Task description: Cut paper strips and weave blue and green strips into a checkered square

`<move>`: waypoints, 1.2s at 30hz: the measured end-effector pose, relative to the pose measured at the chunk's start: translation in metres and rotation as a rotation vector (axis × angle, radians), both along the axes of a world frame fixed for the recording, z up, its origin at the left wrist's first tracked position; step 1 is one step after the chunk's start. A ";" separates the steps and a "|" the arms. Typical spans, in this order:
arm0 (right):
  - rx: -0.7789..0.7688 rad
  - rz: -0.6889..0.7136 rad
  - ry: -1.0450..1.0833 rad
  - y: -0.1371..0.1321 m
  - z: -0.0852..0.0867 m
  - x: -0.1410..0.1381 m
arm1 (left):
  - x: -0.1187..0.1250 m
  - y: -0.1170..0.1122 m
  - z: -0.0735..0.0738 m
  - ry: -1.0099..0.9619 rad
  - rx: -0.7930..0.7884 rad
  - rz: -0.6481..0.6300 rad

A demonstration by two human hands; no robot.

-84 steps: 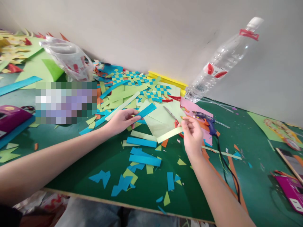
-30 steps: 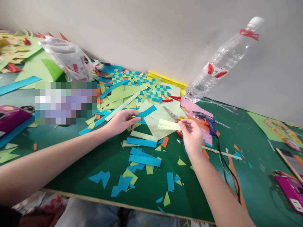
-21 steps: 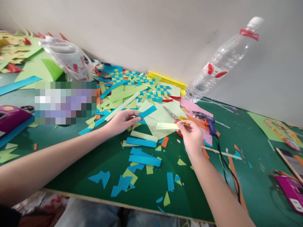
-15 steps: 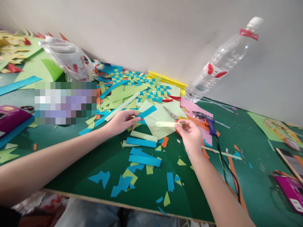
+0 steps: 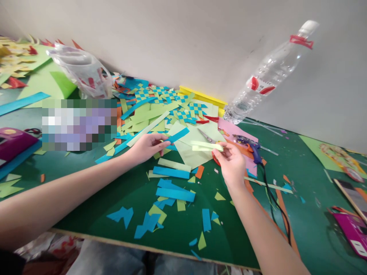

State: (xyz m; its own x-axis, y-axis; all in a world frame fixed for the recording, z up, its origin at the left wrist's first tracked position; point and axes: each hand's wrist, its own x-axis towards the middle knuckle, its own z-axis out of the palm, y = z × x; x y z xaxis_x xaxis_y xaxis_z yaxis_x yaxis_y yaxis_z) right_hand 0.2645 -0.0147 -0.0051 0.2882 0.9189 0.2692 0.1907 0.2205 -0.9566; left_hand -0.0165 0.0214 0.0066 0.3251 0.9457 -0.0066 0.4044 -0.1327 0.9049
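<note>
The left hand (image 5: pixel 150 147) holds one blue paper strip (image 5: pixel 181 133) between thumb and fingers, its free end pointing away over the pale green sheet (image 5: pixel 186 157). The right hand (image 5: pixel 233 162) has a narrow thumb-and-finger pinch on a pale green paper strip (image 5: pixel 204 145), gripping its doubled-back end just beside the scissors (image 5: pixel 204 133); the two layers point toward the left hand.

Both strips should be very light, thin and a little springy, easy to crease and quick to tear if tugged. A gentle pinch at one end looks best, or right on the fold so that it stays closed.

Counted: one strip in each hand, one pair of scissors, one glue gun (image 5: pixel 256 151), one clear plastic bottle (image 5: pixel 265 76) and two purple devices (image 5: pixel 17 143), one near either side edge. At least two loose blue strips (image 5: pixel 172 172) lie between the forearms. The checkered woven pieces (image 5: pixel 187 114) overlap, so their number cannot be told
</note>
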 end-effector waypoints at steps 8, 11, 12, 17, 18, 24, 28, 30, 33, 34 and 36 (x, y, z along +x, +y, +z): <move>0.067 -0.031 0.041 0.000 0.004 -0.003 | 0.000 -0.002 0.004 0.041 0.034 0.119; 0.092 -0.041 0.023 0.001 0.003 -0.003 | 0.000 -0.003 0.005 0.016 0.069 0.137; 0.105 -0.046 0.017 0.001 0.002 -0.002 | 0.001 -0.003 0.005 0.008 0.083 0.135; 0.142 -0.095 -0.045 0.003 0.000 0.000 | 0.000 0.000 0.002 -0.080 0.095 0.146; 0.149 -0.105 -0.056 0.003 -0.001 0.001 | 0.000 0.000 0.001 -0.088 0.098 0.145; 0.211 -0.118 -0.082 0.004 0.004 -0.001 | 0.000 0.003 -0.003 -0.036 0.129 0.134; 0.180 -0.138 -0.066 0.005 0.006 -0.002 | 0.000 0.002 -0.001 -0.020 0.124 0.130; 0.168 -0.156 -0.029 0.007 0.006 -0.003 | 0.001 0.002 0.001 -0.017 0.126 0.125; 0.141 -0.182 0.053 0.010 0.007 -0.008 | 0.001 0.002 0.002 -0.019 0.136 0.112; 0.129 -0.178 0.092 0.011 0.008 -0.010 | 0.001 0.003 0.003 -0.022 0.145 0.112; 0.074 -0.115 0.196 0.013 0.014 -0.017 | 0.001 0.004 0.003 -0.026 0.172 0.120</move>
State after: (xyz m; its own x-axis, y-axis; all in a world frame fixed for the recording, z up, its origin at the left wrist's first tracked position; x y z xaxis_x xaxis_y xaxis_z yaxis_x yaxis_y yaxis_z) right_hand 0.2479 -0.0013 0.0090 0.4432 0.8570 0.2628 0.0305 0.2786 -0.9599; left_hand -0.0152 0.0253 0.0093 0.2083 0.9640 0.1653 0.4031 -0.2386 0.8835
